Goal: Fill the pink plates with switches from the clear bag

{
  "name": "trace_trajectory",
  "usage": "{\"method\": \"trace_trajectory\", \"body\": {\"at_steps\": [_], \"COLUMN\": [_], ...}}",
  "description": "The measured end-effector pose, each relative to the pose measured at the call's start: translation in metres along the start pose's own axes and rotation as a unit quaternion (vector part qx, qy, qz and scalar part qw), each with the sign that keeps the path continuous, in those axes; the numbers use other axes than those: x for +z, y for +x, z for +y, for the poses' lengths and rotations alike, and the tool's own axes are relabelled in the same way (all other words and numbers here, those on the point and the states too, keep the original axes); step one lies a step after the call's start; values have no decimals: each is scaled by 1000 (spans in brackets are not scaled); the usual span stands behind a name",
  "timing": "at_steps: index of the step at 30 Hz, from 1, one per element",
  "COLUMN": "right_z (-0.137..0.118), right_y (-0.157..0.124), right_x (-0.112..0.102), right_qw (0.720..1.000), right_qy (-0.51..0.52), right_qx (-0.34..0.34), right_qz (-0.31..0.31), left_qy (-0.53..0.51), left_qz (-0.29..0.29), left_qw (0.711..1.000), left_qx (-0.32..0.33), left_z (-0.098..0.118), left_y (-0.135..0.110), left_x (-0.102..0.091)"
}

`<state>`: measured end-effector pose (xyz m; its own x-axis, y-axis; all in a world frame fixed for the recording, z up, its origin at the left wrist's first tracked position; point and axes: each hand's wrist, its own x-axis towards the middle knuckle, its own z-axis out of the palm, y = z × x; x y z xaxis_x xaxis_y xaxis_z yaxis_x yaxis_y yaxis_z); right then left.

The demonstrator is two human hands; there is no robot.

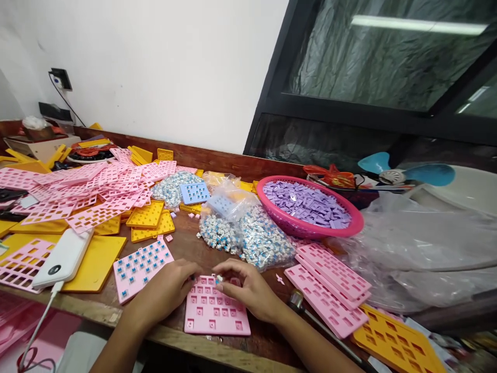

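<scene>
A pink keypad plate [216,313] lies on the wooden bench near its front edge. My left hand [166,290] rests on the plate's upper left corner with its fingers curled against it. My right hand [248,287] is over the plate's top edge and pinches a small white and blue switch [219,279] between thumb and fingertips. To the left lies a pink plate filled with blue switches [142,268]. Behind my hands sits a heap of loose white and blue switches [248,238], partly in a clear bag.
A pink basket [355,224] of purple keycaps stands at the back right. Stacked pink plates [330,287] and a yellow plate [396,342] lie to the right. Pink and yellow plates [97,202] cover the left. A white power bank [64,257] lies at left. A hammer [306,311] rests beside my right wrist.
</scene>
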<state>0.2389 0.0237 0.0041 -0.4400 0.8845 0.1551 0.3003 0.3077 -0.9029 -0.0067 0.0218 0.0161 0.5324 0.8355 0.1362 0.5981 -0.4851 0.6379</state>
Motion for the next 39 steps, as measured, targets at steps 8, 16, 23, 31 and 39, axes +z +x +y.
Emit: {"method": "trace_trajectory", "body": {"at_steps": [8, 16, 23, 31, 39], "right_z": [6, 12, 14, 14, 6], "right_y": [3, 3, 3, 13, 14], "right_x": [10, 15, 15, 31, 29], "right_qw": [996, 975, 965, 974, 970], "right_qy": [-75, -185, -229, -193, -222], "right_qx": [-45, -123, -129, -118, -101], "right_qz": [6, -17, 9, 29, 3], "left_qy": [-11, -11, 24, 14, -35], "left_qz": [21, 72, 83, 74, 82], "left_qw": [1000, 996, 993, 993, 994], "left_qx": [-18, -45, -85, -89, -63], "left_z": [-6, -8, -7, -8, -9], "left_y": [-1, -2, -1, -2, -7], "left_x": [5, 13, 18, 21, 21]}}
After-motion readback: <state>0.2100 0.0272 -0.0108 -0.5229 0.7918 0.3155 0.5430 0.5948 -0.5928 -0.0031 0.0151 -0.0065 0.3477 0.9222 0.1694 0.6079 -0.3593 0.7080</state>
